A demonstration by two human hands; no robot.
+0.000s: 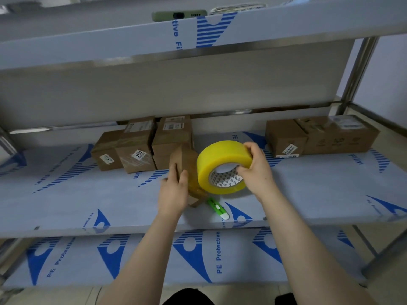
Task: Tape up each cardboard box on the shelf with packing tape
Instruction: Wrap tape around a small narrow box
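- Metal shelf (308, 190), still covered in that white and blue protective film. All the action is on the middle level.
- Cluster of brown cardboard boxes (136, 148) at the back left, pushed up against each other, white labels on a few.
- Another row of boxes (319, 135) at the back right, well apart from the first lot.
- Right hand (257, 168) has a proper grip on the tape roll: fingers curled over the outer rim, thumb down at the cardboard core.
- Left hand (174, 190) is wrapped round the near side of a small box, holding it tipped up on an edge.
- Yellow tape roll (217, 159) is held upright, pressed right against the small box, just in front of the left cluster.
- Small box (185, 159) sits between the two hands, with a shiny strip of tape across its near face.
- Green phone (176, 16) lies on the top shelf.
- Green and white cutter (218, 209) lies on the shelf just below the roll.
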